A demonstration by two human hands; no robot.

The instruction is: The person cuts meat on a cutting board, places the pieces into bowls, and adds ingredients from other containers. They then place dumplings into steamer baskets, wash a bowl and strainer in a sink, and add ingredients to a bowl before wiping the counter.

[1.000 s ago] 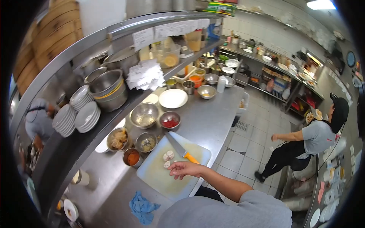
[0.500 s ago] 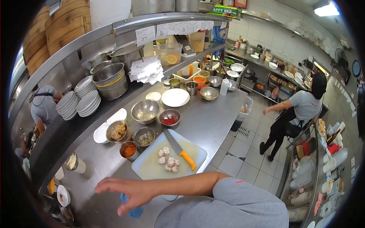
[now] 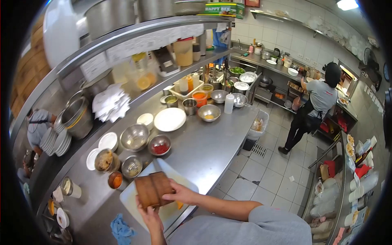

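Both of my hands hold a brown, box-like wooden object [image 3: 153, 188] with a dark band across its top, over the cutting board [image 3: 128, 200]. My left hand [image 3: 150, 217] grips its near lower edge from below. My right hand [image 3: 183, 193] grips its right side, thumb against the face. The object covers much of the board and hides whatever lies under it. Part of the knife blade [image 3: 157, 165] shows beyond it, and a bit of the orange knife handle [image 3: 179, 205] shows by my right hand. A crumpled blue cloth [image 3: 121, 229] lies left of the board.
Behind the board stand a bowl of red food [image 3: 159, 145], a bowl of light brown food [image 3: 107, 160] and a white plate [image 3: 170, 119]. A shelf [image 3: 163, 77] overhangs the counter's far side. Another person [image 3: 316, 98] stands at the right, near the back counter.
My right hand, stretched out open over the counter before, is now on the brown wooden object. My left hand and that object have come into view. The view has shifted; the co-worker stands farther back.
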